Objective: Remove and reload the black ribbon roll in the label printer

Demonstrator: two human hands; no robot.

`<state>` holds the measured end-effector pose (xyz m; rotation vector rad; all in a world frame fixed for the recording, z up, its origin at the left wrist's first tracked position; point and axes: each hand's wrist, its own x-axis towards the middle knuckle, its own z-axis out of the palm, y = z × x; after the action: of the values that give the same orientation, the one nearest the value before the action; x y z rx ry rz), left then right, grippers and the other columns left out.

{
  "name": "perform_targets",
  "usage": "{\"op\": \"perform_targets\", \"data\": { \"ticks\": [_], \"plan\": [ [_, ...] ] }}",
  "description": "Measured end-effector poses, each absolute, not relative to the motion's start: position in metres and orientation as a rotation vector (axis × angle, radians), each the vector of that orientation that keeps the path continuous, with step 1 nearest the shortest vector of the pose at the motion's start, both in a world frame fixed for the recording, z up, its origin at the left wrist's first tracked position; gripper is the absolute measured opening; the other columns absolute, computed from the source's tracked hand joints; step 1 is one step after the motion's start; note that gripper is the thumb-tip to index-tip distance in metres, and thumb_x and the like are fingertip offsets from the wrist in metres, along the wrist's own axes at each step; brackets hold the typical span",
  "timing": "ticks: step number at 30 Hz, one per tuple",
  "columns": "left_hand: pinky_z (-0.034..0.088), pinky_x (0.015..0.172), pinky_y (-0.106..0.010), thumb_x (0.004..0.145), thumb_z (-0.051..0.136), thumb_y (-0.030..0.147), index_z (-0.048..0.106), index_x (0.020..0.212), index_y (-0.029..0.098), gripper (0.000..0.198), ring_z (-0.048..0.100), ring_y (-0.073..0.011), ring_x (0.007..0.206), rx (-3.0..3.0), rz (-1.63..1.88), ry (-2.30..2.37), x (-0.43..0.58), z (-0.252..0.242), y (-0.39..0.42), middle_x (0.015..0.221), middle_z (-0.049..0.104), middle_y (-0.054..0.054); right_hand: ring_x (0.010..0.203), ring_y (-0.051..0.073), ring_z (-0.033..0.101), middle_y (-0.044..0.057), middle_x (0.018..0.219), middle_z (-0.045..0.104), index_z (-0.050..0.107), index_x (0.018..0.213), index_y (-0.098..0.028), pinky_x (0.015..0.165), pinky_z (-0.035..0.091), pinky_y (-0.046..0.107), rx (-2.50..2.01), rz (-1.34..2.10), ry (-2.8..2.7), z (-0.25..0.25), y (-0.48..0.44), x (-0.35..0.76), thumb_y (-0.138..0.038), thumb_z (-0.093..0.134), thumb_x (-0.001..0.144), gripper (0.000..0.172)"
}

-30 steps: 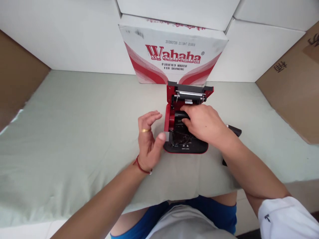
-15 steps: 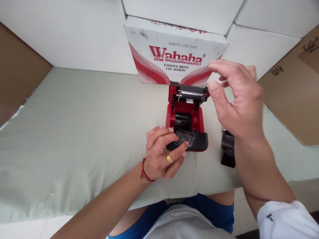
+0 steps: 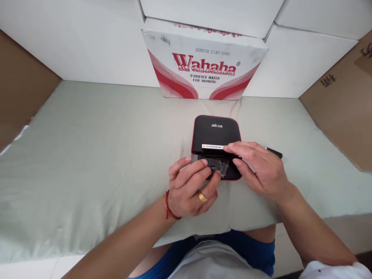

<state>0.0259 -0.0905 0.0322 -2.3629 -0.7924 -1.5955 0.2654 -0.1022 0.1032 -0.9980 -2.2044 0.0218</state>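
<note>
A small black-and-red printer (image 3: 215, 131) stands on the cloth, its black lid folded down close to the body with a gap at the front. A shiny black strip of film (image 3: 222, 164) lies over the front edge. My left hand (image 3: 193, 186), with a gold ring and red wrist cord, holds the strip against the front with bent fingertips. On the lid's front right edge rests my right hand (image 3: 258, 168), fingers over the top near the white warning label (image 3: 212, 147) and thumb just below. The inside of the printer is hidden.
A white and red water carton (image 3: 203, 69) stands behind the printer against white boxes (image 3: 95, 42). Brown cardboard (image 3: 343, 104) borders the right side and another brown panel (image 3: 23, 85) the left. A black object (image 3: 274, 152) shows partly behind my right hand.
The printer lid has swung from upright down over the body. My right hand has come down from the raised lid to its front edge. My left hand stays at the strip.
</note>
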Motion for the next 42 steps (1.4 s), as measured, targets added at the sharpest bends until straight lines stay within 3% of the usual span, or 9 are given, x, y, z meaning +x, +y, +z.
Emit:
{"op": "perform_targets", "data": {
  "ticks": [9,12,16,20,25,31,33,37,42],
  "plan": [
    [0.039,0.129,-0.04,0.1,0.069,0.018,0.086,0.111,0.03,0.024,0.07,-0.0195,0.104,-2.288,-1.46,-0.881,0.035,0.036,-0.101,0.09,0.075,-0.001,0.107,0.024,0.086,0.01,0.111,0.091,0.073,0.131,-0.018,0.101,0.071,0.039,-1.006,-0.093,-2.115,0.09,-0.098,0.252,-0.008,0.063,0.111,0.025],
    [0.045,0.116,-0.038,0.097,0.083,0.016,0.085,0.102,0.033,0.018,0.064,-0.0182,0.097,-2.227,-1.498,-0.896,0.037,0.036,-0.104,0.089,0.068,0.001,0.106,0.025,0.085,0.011,0.11,0.09,0.073,0.129,-0.017,0.101,0.071,0.04,-1.027,-0.088,-2.123,0.092,-0.1,0.25,-0.019,0.063,0.116,0.017],
    [0.046,0.09,-0.035,0.089,0.094,0.013,0.087,0.103,0.036,0.028,0.055,-0.0171,0.085,-2.236,-1.475,-0.896,0.035,0.035,-0.108,0.084,0.059,0.003,0.103,0.027,0.083,0.014,0.109,0.09,0.073,0.127,-0.014,0.1,0.07,0.041,-1.052,-0.095,-2.147,0.092,-0.103,0.247,-0.024,0.057,0.119,0.021],
    [0.042,0.08,-0.037,0.09,0.089,0.009,0.089,0.107,0.036,0.032,0.054,-0.0177,0.084,-2.305,-1.413,-0.855,0.032,0.033,-0.111,0.08,0.055,0.002,0.101,0.026,0.082,0.013,0.109,0.089,0.072,0.126,-0.014,0.099,0.069,0.04,-1.093,-0.153,-2.158,0.093,-0.105,0.243,-0.017,0.059,0.117,0.017],
    [0.041,0.09,-0.038,0.091,0.084,0.002,0.089,0.106,0.029,0.031,0.054,-0.0197,0.089,-2.323,-1.458,-0.884,0.037,0.032,-0.112,0.084,0.057,0.0,0.101,0.026,0.081,0.011,0.109,0.088,0.07,0.129,-0.017,0.096,0.068,0.042,-1.113,-0.151,-2.129,0.082,-0.105,0.241,-0.012,0.063,0.112,0.02],
    [0.045,0.088,-0.041,0.099,0.064,0.011,0.081,0.126,0.028,0.036,0.055,-0.021,0.085,-2.416,-1.668,-0.888,0.026,0.031,-0.1,0.088,0.057,0.0,0.118,0.03,0.079,0.014,0.123,0.085,0.071,0.141,-0.021,0.108,0.066,0.055,-0.93,-0.102,-2.052,0.061,-0.109,0.247,-0.028,0.054,0.117,0.03],
    [0.049,0.092,-0.043,0.099,0.065,0.016,0.074,0.142,0.031,0.046,0.06,-0.0226,0.092,-2.435,-1.831,-1.048,0.018,0.027,-0.09,0.098,0.064,-0.002,0.117,0.03,0.077,0.013,0.118,0.083,0.074,0.136,-0.02,0.107,0.066,0.055,-0.898,-0.116,-2.067,0.06,-0.113,0.249,-0.034,0.052,0.12,0.03],
    [0.051,0.116,-0.05,0.098,0.077,0.036,0.061,0.162,0.043,0.066,0.065,-0.0293,0.132,-2.523,-2.333,-1.583,0.006,0.013,-0.06,0.145,0.067,-0.005,0.109,0.029,0.072,0.011,0.105,0.079,0.077,0.125,-0.019,0.094,0.066,0.049,-0.878,-0.16,-2.085,0.062,-0.119,0.249,-0.033,0.052,0.119,0.029],
    [0.029,0.148,-0.058,0.084,0.09,0.051,0.042,0.174,0.059,0.102,0.032,-0.0342,0.18,-2.932,-2.844,-1.678,0.002,-0.001,-0.031,0.185,0.047,0.005,0.104,0.027,0.071,0.009,0.103,0.079,0.079,0.123,-0.02,0.088,0.065,0.047,-0.876,-0.118,-2.063,0.06,-0.117,0.248,-0.022,0.062,0.111,0.021]
  ]
}}
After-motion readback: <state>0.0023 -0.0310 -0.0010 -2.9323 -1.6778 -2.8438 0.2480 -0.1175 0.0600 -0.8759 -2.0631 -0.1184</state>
